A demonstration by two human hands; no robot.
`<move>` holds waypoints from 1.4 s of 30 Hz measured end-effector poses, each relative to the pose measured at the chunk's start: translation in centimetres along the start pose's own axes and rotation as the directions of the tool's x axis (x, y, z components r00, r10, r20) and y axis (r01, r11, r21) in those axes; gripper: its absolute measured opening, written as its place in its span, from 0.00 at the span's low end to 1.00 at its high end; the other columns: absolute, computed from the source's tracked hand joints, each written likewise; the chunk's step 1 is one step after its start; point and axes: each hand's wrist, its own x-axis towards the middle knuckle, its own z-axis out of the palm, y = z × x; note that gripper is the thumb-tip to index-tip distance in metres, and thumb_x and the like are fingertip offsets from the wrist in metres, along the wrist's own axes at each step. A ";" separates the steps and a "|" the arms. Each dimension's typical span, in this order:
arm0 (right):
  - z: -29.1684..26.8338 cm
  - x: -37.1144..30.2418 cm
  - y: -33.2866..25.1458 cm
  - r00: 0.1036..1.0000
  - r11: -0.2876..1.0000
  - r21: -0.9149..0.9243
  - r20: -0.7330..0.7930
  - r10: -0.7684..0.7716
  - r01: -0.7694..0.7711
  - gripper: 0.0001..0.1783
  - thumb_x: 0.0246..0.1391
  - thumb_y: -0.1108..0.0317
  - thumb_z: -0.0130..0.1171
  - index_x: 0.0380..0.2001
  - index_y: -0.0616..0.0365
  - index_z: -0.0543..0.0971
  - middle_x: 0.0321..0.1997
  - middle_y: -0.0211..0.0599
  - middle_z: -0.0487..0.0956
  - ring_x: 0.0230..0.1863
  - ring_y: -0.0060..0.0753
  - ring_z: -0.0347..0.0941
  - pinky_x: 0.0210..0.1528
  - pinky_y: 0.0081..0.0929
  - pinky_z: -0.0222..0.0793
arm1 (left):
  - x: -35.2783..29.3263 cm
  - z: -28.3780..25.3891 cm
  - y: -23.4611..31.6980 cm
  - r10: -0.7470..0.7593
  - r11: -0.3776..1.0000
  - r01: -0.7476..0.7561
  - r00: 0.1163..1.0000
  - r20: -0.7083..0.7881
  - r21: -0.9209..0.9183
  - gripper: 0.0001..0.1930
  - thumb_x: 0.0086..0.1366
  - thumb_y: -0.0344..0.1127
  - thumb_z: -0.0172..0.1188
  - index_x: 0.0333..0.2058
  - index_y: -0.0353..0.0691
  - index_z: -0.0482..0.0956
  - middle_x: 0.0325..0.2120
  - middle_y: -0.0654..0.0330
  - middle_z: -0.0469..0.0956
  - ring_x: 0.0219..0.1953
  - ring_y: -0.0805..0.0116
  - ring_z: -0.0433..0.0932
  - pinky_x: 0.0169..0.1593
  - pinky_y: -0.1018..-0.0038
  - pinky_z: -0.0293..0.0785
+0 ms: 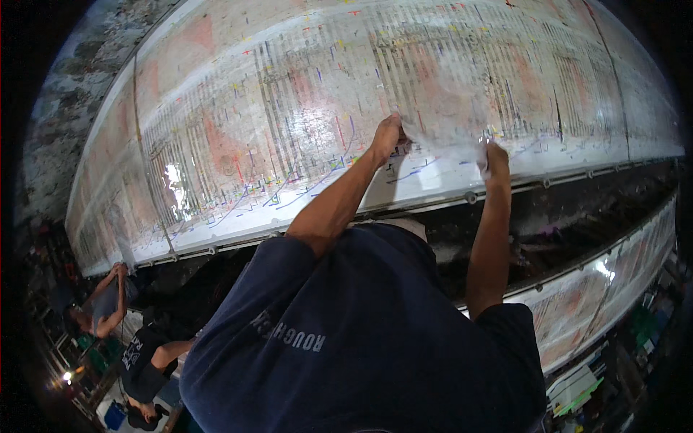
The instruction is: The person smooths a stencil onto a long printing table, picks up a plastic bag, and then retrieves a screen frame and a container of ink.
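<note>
A thin, translucent whitish sheet (451,147) stretches between my hands, just above the long table (317,97). It is blurred, and whether it is film or fine cloth I cannot tell. My left hand (388,136) is closed on its left end, with a dark shadow beside the fingers. At the other end my right hand (497,157) grips it, and a crumpled part (484,169) hangs by the fingers. Below both hands runs the table's white front strip, marked with many small coloured lines. The tabletop carries rows of dark stripes, reddish stains and wet-looking shine.
A metal rail with small round stops (471,197) lines the table's near edge. Behind me on the right stands a second long table (577,310). At the lower left are two other people, one at this table's edge (108,299), one in black (148,361).
</note>
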 end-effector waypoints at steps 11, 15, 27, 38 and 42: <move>14.4 -10.5 -29.3 0.640 0.671 0.258 0.204 -0.741 0.695 0.31 0.62 0.63 0.60 0.67 0.55 0.72 0.55 0.50 0.81 0.49 0.48 0.80 0.52 0.34 0.79 | 0.7 -0.6 2.1 -0.132 0.952 0.208 0.942 0.308 -0.227 0.55 0.68 0.80 0.25 0.72 0.33 0.52 0.63 0.38 0.70 0.66 0.42 0.68 0.64 0.51 0.63; 21.0 -17.7 -23.8 0.591 0.608 0.297 0.155 -0.791 0.736 0.19 0.65 0.67 0.55 0.57 0.57 0.78 0.43 0.37 0.82 0.37 0.31 0.76 0.37 0.27 0.74 | -2.9 -7.4 7.8 0.149 0.741 0.239 0.853 0.501 -0.627 0.65 0.56 0.89 0.33 0.73 0.34 0.50 0.66 0.34 0.64 0.69 0.34 0.62 0.69 0.32 0.51; 29.1 -10.1 8.6 0.807 0.589 -0.565 0.503 -0.309 0.577 0.10 0.61 0.65 0.62 0.40 0.59 0.84 0.33 0.42 0.86 0.29 0.32 0.82 0.34 0.31 0.76 | -10.9 -31.3 0.9 0.381 0.873 -0.227 0.871 -0.311 0.433 0.15 0.61 0.40 0.71 0.38 0.32 0.83 0.31 0.49 0.87 0.36 0.58 0.87 0.38 0.65 0.80; 29.4 -7.9 5.7 0.894 0.238 -0.864 0.410 -0.180 0.444 0.19 0.51 0.52 0.71 0.42 0.50 0.87 0.47 0.47 0.86 0.52 0.53 0.81 0.54 0.46 0.76 | -11.3 -31.6 -2.3 0.326 0.692 0.172 0.792 -0.516 0.701 0.20 0.54 0.55 0.74 0.29 0.41 0.88 0.30 0.51 0.87 0.35 0.51 0.86 0.41 0.60 0.79; 28.9 -7.5 5.9 0.880 0.205 -0.863 0.417 -0.226 0.461 0.19 0.50 0.51 0.71 0.37 0.55 0.87 0.42 0.48 0.87 0.48 0.53 0.83 0.51 0.44 0.75 | -10.5 -31.3 -3.4 0.370 0.700 0.194 0.725 -0.581 0.687 0.22 0.52 0.57 0.75 0.28 0.42 0.88 0.28 0.51 0.87 0.33 0.52 0.86 0.41 0.61 0.79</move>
